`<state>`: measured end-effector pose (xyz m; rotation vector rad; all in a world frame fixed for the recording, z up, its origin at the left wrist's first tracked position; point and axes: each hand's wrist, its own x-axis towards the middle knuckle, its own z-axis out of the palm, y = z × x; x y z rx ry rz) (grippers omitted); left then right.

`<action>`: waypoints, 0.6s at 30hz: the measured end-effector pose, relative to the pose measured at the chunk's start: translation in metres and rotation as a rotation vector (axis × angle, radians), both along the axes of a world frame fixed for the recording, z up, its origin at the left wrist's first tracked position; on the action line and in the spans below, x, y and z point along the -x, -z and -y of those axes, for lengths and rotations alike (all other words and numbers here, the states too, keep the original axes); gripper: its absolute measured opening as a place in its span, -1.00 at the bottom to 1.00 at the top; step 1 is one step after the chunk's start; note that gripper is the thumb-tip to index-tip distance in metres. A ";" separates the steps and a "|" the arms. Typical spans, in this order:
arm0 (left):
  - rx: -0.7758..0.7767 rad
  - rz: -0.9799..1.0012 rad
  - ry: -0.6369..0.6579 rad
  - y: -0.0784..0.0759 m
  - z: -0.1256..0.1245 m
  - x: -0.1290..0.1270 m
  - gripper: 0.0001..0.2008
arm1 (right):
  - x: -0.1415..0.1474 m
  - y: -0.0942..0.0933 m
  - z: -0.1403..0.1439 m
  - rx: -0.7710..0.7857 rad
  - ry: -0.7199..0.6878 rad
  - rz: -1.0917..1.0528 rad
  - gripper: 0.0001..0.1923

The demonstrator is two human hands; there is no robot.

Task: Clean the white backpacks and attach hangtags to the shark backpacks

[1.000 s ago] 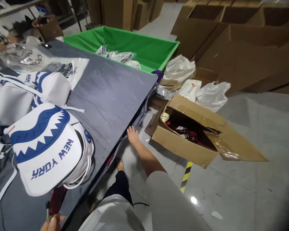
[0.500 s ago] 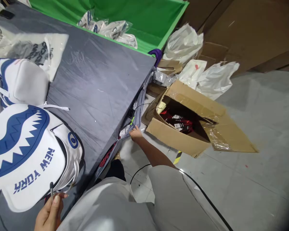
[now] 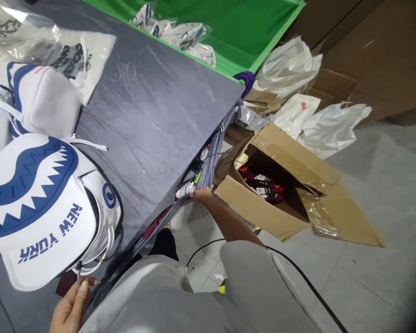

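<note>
My right hand (image 3: 201,195) reaches down beside the table and grips the hanging edge of the grey table cover (image 3: 208,166), pulling it aside so that small items under the tabletop show. My left hand (image 3: 69,309) is at the near table edge, holding a thin dark pen-like object (image 3: 78,270) upright. Just above that hand lies a white backpack (image 3: 38,208) with a blue shark mouth and "NEW YORK" lettering. A second white and blue bag (image 3: 45,99) lies behind it.
An open cardboard box (image 3: 280,194) with red and black items stands on the floor to the right of the table. White plastic bags (image 3: 298,92) lie behind it. A green-lined bin (image 3: 235,27) with packaged goods stands beyond the table. A black cable (image 3: 298,277) crosses the floor.
My right hand went from resting at the table edge to gripping the cover and lifting it. My left hand rose into view with the pen-like object. The view shifted down and left.
</note>
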<state>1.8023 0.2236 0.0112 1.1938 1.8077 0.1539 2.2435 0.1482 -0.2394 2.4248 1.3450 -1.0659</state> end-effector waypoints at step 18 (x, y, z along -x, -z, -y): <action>0.004 -0.019 0.228 0.020 -0.008 0.019 -0.32 | -0.023 0.001 0.007 0.135 -0.047 0.070 -0.54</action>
